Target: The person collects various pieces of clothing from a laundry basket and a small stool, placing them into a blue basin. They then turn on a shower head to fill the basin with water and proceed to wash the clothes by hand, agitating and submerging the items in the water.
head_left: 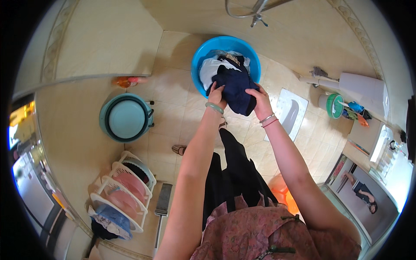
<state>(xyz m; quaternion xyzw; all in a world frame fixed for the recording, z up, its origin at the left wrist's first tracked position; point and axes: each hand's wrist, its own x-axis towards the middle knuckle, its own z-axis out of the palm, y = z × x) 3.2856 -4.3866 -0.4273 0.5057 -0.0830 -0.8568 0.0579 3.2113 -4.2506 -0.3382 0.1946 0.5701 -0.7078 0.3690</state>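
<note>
A dark navy garment [236,89] is stretched between my two hands, over the near side of a round blue basin [196,71]. My left hand [217,95], with a green bangle at its wrist, has its fingers closed on the cloth's left edge. Thumb up, my right hand [260,102] grips the cloth at its right. White cloth [211,69] and other laundry, partly covered by the navy fabric, lie in the basin. Part of the navy garment rests on that pile. The fingertips under the cloth are hidden.
A squat toilet [290,110] is set in the tiled floor at right. Teal basins [126,118] stand left, above a white rack [149,190]. An orange bottle [123,82] lies near the left wall. A tap [258,18] juts from the far wall. Beside my legs sits an orange object [281,188].
</note>
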